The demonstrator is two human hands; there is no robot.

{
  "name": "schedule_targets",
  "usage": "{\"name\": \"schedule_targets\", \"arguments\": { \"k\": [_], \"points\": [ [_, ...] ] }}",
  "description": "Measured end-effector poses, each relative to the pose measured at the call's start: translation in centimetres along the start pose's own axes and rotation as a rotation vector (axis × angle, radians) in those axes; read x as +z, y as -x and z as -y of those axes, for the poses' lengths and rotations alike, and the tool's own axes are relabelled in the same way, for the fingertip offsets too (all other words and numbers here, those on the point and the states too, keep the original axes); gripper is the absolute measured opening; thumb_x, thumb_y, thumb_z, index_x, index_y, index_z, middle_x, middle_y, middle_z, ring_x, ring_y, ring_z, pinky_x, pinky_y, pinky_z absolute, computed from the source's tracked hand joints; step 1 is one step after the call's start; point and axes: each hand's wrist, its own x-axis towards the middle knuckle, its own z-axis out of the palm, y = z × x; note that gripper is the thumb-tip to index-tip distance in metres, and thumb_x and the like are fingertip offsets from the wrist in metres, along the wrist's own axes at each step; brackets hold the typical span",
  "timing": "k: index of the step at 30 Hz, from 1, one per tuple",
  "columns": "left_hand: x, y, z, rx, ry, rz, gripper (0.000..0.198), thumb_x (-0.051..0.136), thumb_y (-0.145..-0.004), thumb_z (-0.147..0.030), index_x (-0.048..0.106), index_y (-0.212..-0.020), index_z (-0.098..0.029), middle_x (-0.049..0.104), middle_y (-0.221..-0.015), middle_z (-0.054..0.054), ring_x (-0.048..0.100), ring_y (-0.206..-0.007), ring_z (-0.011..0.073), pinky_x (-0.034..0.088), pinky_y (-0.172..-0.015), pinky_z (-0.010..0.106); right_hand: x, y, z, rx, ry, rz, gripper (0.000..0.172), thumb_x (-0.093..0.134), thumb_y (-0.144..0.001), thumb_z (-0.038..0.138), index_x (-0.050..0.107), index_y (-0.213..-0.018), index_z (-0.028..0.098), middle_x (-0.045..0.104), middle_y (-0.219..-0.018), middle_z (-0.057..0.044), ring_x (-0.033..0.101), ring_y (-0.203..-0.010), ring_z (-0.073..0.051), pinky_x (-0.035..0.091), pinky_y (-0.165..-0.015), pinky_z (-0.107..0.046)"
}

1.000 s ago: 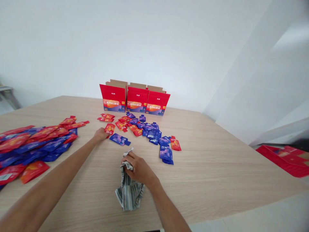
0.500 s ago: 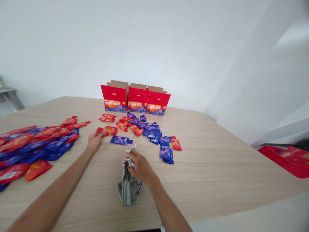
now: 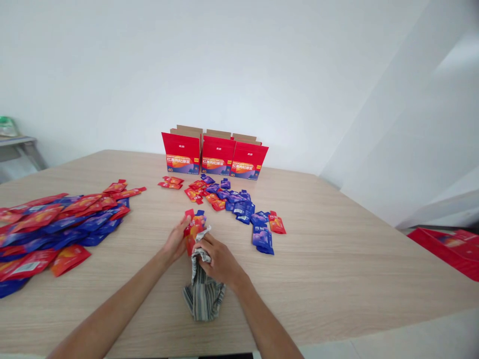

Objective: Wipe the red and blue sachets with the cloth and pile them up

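My left hand (image 3: 177, 240) is closed on a red pouch (image 3: 192, 230), held upright near the middle of the table. Close beside it, my right hand (image 3: 219, 259) grips a striped grey cloth (image 3: 204, 296) that hangs down onto the tabletop. The cloth's upper edge meets the lower part of the red pouch. A blue pouch (image 3: 201, 214) shows partly behind the red one; most of it is hidden. Beyond my hands lies a loose scatter of red pouches (image 3: 218, 204) and blue pouches (image 3: 245, 212). A red pouch (image 3: 277, 223) and a blue pouch (image 3: 262, 238) lie to the right.
Three red cartons (image 3: 217, 155) stand open in a row at the back, near the wall. A big heap of red and blue pouches (image 3: 71, 222) covers the table's left side. Past the right edge sits a red box (image 3: 449, 244).
My left hand has moved right and brought the red pouch from the table up to the cloth, covering much of the blue pouch there. The right hand keeps holding the cloth. The view has shifted slightly.
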Motion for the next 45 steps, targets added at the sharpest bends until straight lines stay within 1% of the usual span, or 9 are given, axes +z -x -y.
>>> {"name": "schedule_targets", "arguments": {
  "k": [4, 9, 17, 20, 26, 34, 37, 41, 45],
  "points": [
    [0.8, 1.2, 2.0, -0.098, -0.037, 0.071, 0.034, 0.058, -0.092, -0.027, 0.064, -0.123, -0.013, 0.075, -0.105, 0.014, 0.073, -0.092, 0.0236, 0.058, -0.084, 0.034, 0.4, 0.1, -0.6, 0.094, 0.103, 0.041, 0.026, 0.062, -0.083, 0.011, 0.061, -0.106, 0.023, 0.06, -0.106, -0.003, 0.059, -0.095, -0.018, 0.049, -0.086, -0.027],
    [0.3, 1.4, 2.1, -0.165, -0.059, 0.133, 0.046, 0.058, -0.092, -0.029, 0.059, -0.135, -0.015, 0.074, -0.113, 0.013, 0.072, -0.099, 0.0237, 0.055, -0.09, 0.034, 0.5, 0.2, -0.9, 0.212, 0.148, -0.014, 0.022, 0.06, -0.085, 0.012, 0.06, -0.104, 0.024, 0.059, -0.107, -0.004, 0.06, -0.093, -0.018, 0.05, -0.082, -0.029],
    [1.3, 3.0, 3.4, -0.431, -0.101, 0.196, 0.048, 0.058, -0.091, -0.044, 0.067, -0.125, -0.012, 0.077, -0.101, 0.013, 0.072, -0.1, 0.03, 0.054, -0.09, 0.038, 0.2, 0.0, -0.9, 0.228, 0.058, -0.383, 0.024, 0.05, -0.087, 0.01, 0.058, -0.107, 0.021, 0.055, -0.106, -0.008, 0.055, -0.097, -0.021, 0.048, -0.089, -0.034],
    [1.4, 3.6, 3.9, -0.44, -0.104, 0.238, 0.052, 0.053, -0.093, -0.05, 0.066, -0.127, -0.013, 0.077, -0.101, 0.012, 0.07, -0.103, 0.0296, 0.052, -0.092, 0.038, 0.0, 0.0, -0.8, 0.217, 0.036, -0.43, 0.02, 0.05, -0.089, 0.012, 0.058, -0.106, 0.02, 0.055, -0.105, -0.008, 0.055, -0.098, -0.021, 0.046, -0.089, -0.034],
    [0.8, 3.2, 4.6, -0.407, -0.076, 0.196, 0.058, 0.051, -0.092, -0.058, 0.065, -0.126, -0.014, 0.077, -0.099, 0.012, 0.072, -0.097, 0.0277, 0.054, -0.088, 0.035, -0.3, -0.1, -0.5, 0.188, 0.026, -0.22, 0.018, 0.054, -0.086, 0.01, 0.058, -0.1, 0.02, 0.059, -0.101, -0.005, 0.057, -0.096, -0.019, 0.046, -0.089, -0.032],
    [1.2, 2.6, 3.6, -0.106, -0.013, 0.159, 0.064, 0.056, -0.09, -0.056, 0.053, -0.143, -0.02, 0.075, -0.109, 0.009, 0.07, -0.099, 0.0239, 0.052, -0.093, 0.033, 0.4, 0.2, -0.1, 0.141, 0.054, 0.063, 0.023, 0.061, -0.081, 0.011, 0.06, -0.1, 0.024, 0.06, -0.104, -0.001, 0.06, -0.091, -0.017, 0.048, -0.081, -0.027],
    [1.3, 2.8, 3.6, -0.155, -0.034, 0.176, 0.064, 0.056, -0.089, -0.058, 0.055, -0.141, -0.02, 0.075, -0.109, 0.009, 0.07, -0.103, 0.0257, 0.052, -0.095, 0.035, 0.4, 0.1, -0.2, 0.176, 0.096, -0.036, 0.023, 0.06, -0.081, 0.012, 0.06, -0.101, 0.023, 0.06, -0.102, -0.003, 0.059, -0.089, -0.018, 0.048, -0.082, -0.029],
    [1.0, 3.0, 4.0, -0.306, -0.121, 0.25, 0.059, 0.057, -0.089, -0.058, 0.064, -0.131, -0.017, 0.076, -0.104, 0.011, 0.069, -0.106, 0.0286, 0.052, -0.094, 0.037, 0.0, -0.1, -0.6, 0.239, 0.087, -0.319, 0.019, 0.054, -0.087, 0.012, 0.06, -0.103, 0.021, 0.058, -0.102, -0.006, 0.057, -0.093, -0.02, 0.047, -0.087, -0.033],
    [0.6, 3.1, 4.5, -0.199, -0.234, 0.245, 0.044, 0.057, -0.092, -0.048, 0.071, -0.119, -0.016, 0.077, -0.102, 0.008, 0.065, -0.113, 0.0265, 0.049, -0.1, 0.033, -0.4, 0.0, -0.8, 0.262, 0.068, -0.436, 0.016, 0.051, -0.09, 0.014, 0.059, -0.102, 0.02, 0.058, -0.103, -0.007, 0.056, -0.094, -0.02, 0.046, -0.088, -0.033]
  ]
}}
